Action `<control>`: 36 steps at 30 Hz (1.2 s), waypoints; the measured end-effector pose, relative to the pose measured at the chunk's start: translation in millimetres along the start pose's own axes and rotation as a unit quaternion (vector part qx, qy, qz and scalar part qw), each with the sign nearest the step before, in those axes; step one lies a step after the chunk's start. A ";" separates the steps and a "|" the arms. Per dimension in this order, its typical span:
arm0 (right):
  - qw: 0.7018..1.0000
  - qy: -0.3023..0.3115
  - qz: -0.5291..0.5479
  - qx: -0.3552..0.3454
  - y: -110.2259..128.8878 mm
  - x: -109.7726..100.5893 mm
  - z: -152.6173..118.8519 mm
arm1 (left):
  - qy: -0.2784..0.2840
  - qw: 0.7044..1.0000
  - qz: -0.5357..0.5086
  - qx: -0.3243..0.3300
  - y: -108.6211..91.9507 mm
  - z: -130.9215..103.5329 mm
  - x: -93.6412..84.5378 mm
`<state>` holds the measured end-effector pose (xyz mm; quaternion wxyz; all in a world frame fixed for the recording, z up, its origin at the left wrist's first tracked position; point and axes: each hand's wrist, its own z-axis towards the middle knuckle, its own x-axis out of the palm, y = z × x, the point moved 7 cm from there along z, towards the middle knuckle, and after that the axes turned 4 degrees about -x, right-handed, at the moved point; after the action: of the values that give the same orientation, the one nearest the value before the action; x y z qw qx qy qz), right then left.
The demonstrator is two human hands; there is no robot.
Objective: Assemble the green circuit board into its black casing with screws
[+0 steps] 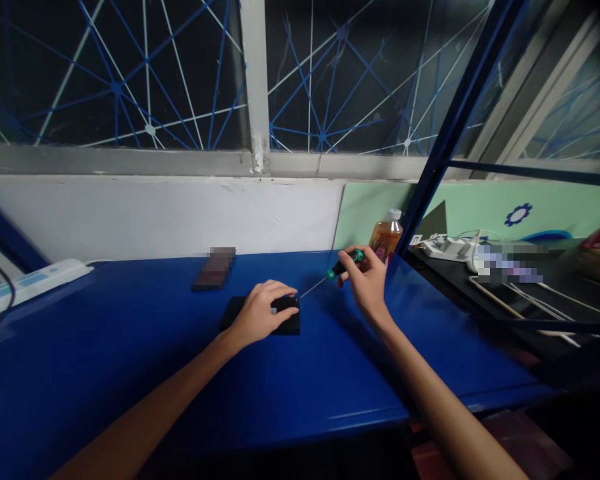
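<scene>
A flat black rectangular object (pixel 291 325) lies on the blue table (pixel 190 387). My left hand (pixel 266 311) rests over it, thumb and forefinger apart near its right end; whether the fingers grip it, I cannot tell. In my right hand (pixel 364 280) is a green and black screwdriver (pixel 338 267), held by its handle. Its thin metal shaft slants down to the left, and the tip is close to the black object's upper right corner, by my left fingertips. Whether the tip touches the object is too small to tell.
A dark phone-like slab (pixel 214 270) lies behind and left. An orange drink bottle (pixel 387 237) stands at the back right beside a blue frame post (pixel 433 180). White power strips sit at the far left (pixel 35 283) and on the right-hand black desk (pixel 450 249), among cables.
</scene>
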<state>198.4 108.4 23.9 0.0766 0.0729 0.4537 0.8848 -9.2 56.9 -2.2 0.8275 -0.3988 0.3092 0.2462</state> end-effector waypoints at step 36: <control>0.999 -0.028 -0.020 -0.005 2.2 -9.0 1.8 | 0.122 0.987 0.103 0.019 -5.1 -4.9 10.7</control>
<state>207.4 106.7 26.2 0.1070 0.0887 0.4486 0.8829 0.0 51.8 -9.6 0.7615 -0.3759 0.4515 0.2738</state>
